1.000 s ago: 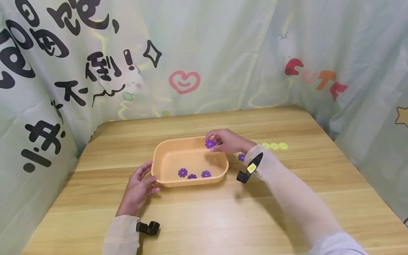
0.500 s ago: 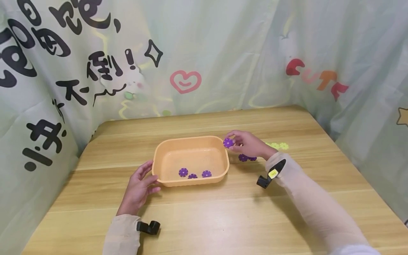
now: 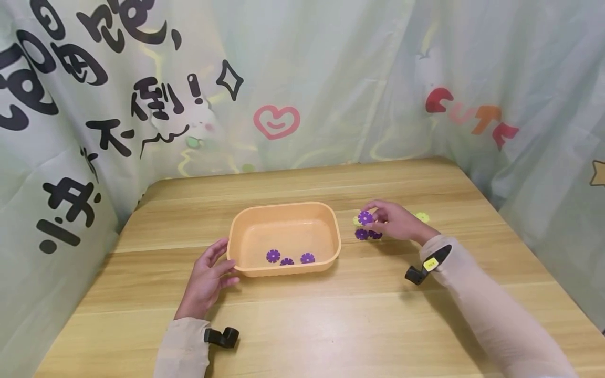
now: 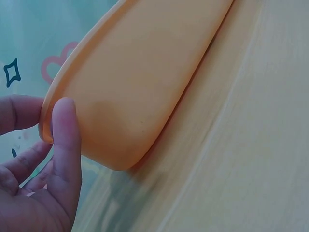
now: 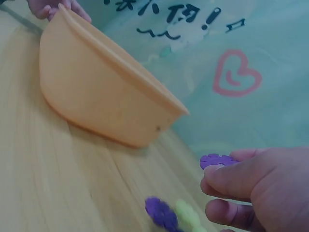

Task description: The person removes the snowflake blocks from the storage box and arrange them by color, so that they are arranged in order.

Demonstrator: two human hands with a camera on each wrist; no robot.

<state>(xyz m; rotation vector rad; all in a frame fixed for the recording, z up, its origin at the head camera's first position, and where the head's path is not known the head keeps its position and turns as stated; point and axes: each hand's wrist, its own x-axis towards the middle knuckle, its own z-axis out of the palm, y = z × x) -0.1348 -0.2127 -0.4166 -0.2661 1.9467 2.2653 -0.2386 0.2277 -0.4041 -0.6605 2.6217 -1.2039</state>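
Nearest to me, at the bottom of the head view, the left sleeve comes in at lower left with a black wrist camera strapped on, and the right sleeve slants in from the lower right corner. Pale wood tabletop fills the space between them.

Left of centre, I have the left hand gripping the near left corner of the orange tray; my left wrist view shows the thumb pressed against the outer wall and a finger at the rim. Along the tray's near side I count three purple discs, the middle one partly hidden by the rim.

Right of centre, I see the right hand pinching one purple piece between thumb and fingers, to the right of the tray and apart from it. In the right wrist view, that piece is raised off the wood. Just below it in the head view lie two more purple pieces, with a yellow piece half covered behind it and another yellow flower beyond the wrist.

Farthest off hangs a pale curtain with a pink heart near the centre.
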